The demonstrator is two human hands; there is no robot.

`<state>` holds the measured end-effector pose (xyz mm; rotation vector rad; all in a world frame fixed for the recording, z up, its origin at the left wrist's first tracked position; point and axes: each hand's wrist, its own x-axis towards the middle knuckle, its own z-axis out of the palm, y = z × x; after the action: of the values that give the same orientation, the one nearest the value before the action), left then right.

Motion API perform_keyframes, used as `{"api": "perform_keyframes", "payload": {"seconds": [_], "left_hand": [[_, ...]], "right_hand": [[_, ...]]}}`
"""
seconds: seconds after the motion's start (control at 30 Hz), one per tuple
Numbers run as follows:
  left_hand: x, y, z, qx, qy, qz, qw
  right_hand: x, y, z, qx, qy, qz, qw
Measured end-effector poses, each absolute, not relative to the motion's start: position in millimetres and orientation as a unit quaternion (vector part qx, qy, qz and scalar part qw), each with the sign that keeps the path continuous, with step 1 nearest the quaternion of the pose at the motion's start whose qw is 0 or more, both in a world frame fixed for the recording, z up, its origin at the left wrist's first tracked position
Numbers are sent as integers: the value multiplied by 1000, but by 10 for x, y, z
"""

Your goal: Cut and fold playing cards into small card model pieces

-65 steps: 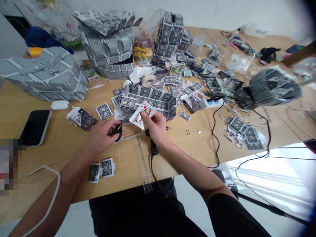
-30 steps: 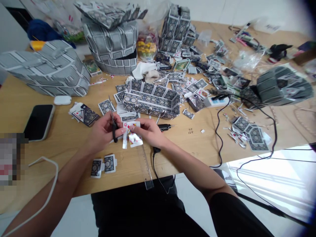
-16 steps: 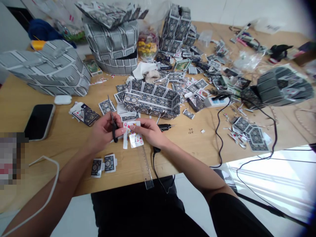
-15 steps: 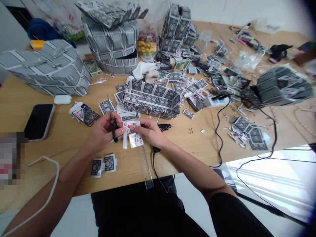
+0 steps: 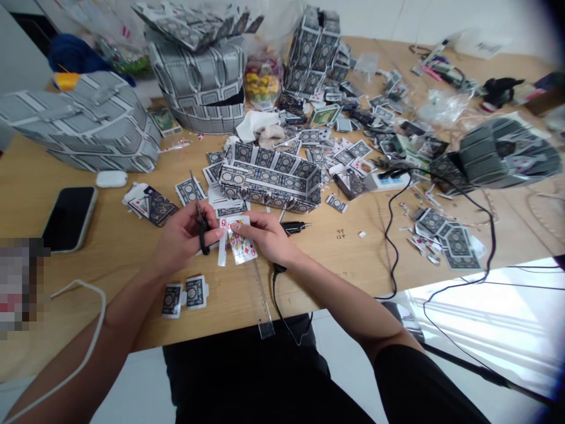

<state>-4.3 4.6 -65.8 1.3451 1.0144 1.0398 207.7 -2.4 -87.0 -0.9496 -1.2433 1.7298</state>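
Note:
My left hand (image 5: 184,237) is closed around black-handled scissors (image 5: 203,233), their blades pointing up and away from me. Its thumb tip reaches the narrow cut strip (image 5: 222,253) at the card's left side. In my right hand (image 5: 270,237), pinched between thumb and fingers, is a queen of diamonds playing card (image 5: 243,249), face up. A slit parts the strip from the card; whether they still join near the top is hidden by my thumb. Two trimmed cards (image 5: 196,292) lie back up on the table nearer to me. Beneath the hands a clear ruler (image 5: 263,315) points toward me.
Beyond my hands stands an open tray made of cards (image 5: 269,188). A black corded tool (image 5: 296,227) lies right of my right hand. A phone (image 5: 69,218) and a card box (image 5: 159,206) are on the left. Woven card baskets (image 5: 203,76) and scattered cards fill the back.
The gap between the strip and the card has widened slightly, the card tilting a little to the right. Both hands stay in nearly the same place.

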Motion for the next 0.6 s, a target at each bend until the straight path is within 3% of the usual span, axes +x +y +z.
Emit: {"api": "perform_keyframes", "payload": {"seconds": [0.6], "left_hand": [[-24,33,-685,547,459,436,547]], "right_hand": [[2054,-38,-822,-398,-483,677,388]]}}
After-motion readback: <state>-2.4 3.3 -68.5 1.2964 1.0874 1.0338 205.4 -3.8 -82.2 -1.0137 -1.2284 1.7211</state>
